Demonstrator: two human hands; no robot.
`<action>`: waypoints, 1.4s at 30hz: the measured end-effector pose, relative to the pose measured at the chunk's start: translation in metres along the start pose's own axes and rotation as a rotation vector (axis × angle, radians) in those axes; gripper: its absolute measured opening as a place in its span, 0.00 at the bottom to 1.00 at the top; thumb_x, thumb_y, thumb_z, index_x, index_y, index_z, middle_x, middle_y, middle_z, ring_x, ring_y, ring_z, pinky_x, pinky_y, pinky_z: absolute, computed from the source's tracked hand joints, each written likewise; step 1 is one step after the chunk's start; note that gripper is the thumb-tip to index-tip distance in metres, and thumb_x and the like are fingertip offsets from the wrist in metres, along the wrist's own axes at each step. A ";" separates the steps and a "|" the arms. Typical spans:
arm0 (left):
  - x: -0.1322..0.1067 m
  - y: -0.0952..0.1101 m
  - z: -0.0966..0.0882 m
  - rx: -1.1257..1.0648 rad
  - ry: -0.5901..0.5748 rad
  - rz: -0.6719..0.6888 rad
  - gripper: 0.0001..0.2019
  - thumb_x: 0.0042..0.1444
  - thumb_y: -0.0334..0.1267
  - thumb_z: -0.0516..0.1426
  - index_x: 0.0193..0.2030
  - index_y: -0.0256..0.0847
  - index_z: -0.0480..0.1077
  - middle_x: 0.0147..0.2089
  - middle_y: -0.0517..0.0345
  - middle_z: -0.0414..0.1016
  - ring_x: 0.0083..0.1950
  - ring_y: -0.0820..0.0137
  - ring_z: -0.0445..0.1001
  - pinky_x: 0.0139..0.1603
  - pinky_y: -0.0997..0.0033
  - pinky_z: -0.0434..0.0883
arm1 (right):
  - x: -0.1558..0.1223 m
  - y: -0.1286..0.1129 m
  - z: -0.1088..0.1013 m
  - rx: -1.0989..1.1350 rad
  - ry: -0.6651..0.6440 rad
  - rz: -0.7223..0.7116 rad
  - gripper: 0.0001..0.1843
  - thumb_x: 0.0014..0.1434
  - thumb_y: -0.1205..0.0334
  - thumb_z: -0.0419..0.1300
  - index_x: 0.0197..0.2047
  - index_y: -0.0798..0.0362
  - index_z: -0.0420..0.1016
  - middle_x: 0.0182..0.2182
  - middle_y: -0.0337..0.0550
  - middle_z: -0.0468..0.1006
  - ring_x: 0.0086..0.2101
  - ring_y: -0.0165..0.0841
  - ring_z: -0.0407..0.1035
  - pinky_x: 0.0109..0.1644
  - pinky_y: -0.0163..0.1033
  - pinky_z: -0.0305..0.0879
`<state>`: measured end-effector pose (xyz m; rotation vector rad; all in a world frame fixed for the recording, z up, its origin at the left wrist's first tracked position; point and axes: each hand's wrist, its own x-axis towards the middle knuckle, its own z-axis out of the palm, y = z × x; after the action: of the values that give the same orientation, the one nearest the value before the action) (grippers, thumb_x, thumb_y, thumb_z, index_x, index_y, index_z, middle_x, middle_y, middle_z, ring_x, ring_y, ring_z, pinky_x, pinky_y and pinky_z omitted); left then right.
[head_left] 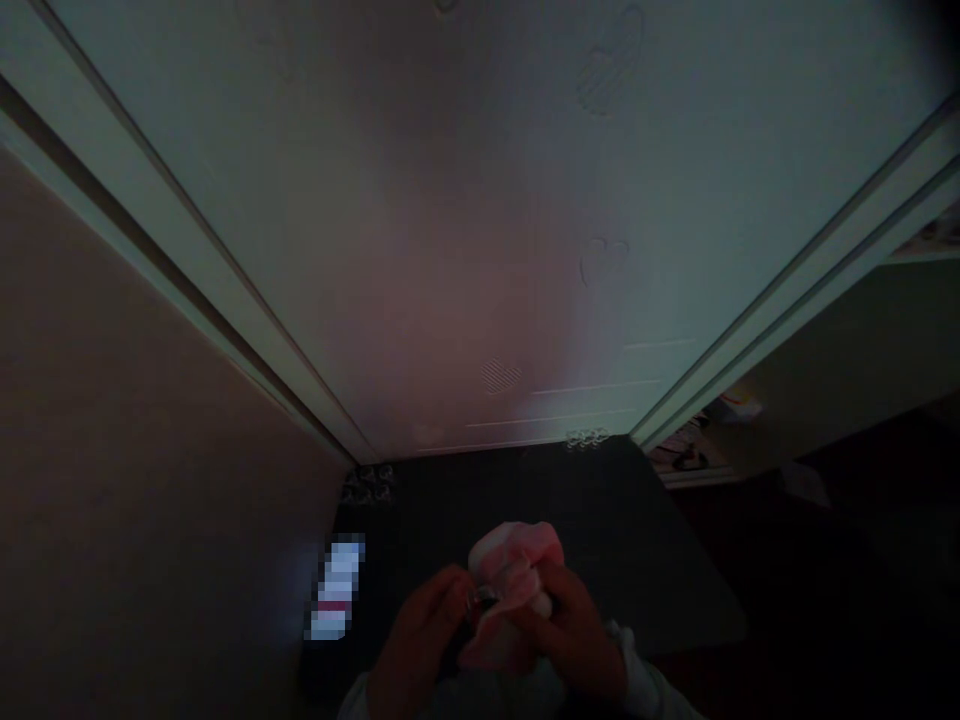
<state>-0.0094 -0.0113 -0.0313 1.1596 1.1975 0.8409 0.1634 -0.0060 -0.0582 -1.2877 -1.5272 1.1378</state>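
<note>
The scene is very dim. My left hand [420, 635] and my right hand [577, 635] are close together low in the view, over a dark surface [615, 540]. Between them is a crumpled pink and white cloth [510, 580]. My right hand's fingers are wrapped into the cloth from the right. The fingers of my left hand are curled at its left edge, pinching a small shiny thing [480, 600] that I cannot make out. Light sleeves cover both wrists.
A pale door or panel [480, 220] with faint heart marks rises straight ahead, framed by light trim. A tan wall [112, 450] stands on the left. A small bright blurred object [336, 590] lies left of my hands. Cluttered shelves [690, 450] show at the right.
</note>
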 end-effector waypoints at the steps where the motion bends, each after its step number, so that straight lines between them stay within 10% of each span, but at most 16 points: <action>1: 0.000 0.001 0.001 0.021 0.015 -0.003 0.25 0.52 0.61 0.50 0.24 0.39 0.67 0.24 0.61 0.66 0.28 0.70 0.64 0.31 0.73 0.62 | 0.000 0.001 0.001 0.033 0.002 0.030 0.10 0.46 0.56 0.60 0.23 0.53 0.75 0.23 0.42 0.77 0.26 0.34 0.69 0.32 0.36 0.64; 9: -0.012 0.000 0.004 0.052 0.134 0.072 0.19 0.53 0.49 0.55 0.48 0.40 0.68 0.43 0.52 0.75 0.43 0.62 0.71 0.44 0.67 0.67 | 0.005 -0.004 0.001 0.267 0.015 0.228 0.11 0.45 0.56 0.61 0.29 0.55 0.74 0.26 0.40 0.75 0.27 0.34 0.67 0.30 0.35 0.66; 24: -0.014 0.009 0.007 0.159 0.134 0.076 0.07 0.47 0.35 0.57 0.35 0.40 0.70 0.31 0.59 0.71 0.34 0.67 0.67 0.36 0.71 0.64 | 0.004 -0.006 0.005 0.222 0.031 0.225 0.10 0.43 0.59 0.62 0.31 0.55 0.73 0.26 0.41 0.75 0.27 0.35 0.68 0.29 0.36 0.66; 42: -0.016 -0.010 0.002 0.122 0.148 0.121 0.09 0.53 0.36 0.56 0.42 0.42 0.68 0.34 0.59 0.71 0.37 0.67 0.68 0.40 0.70 0.65 | 0.003 0.001 -0.001 0.045 -0.025 -0.088 0.09 0.55 0.60 0.54 0.31 0.54 0.74 0.26 0.41 0.76 0.26 0.32 0.68 0.29 0.34 0.63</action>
<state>-0.0118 -0.0292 -0.0367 1.2970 1.3251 0.9698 0.1639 -0.0028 -0.0590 -1.1690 -1.5527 1.1293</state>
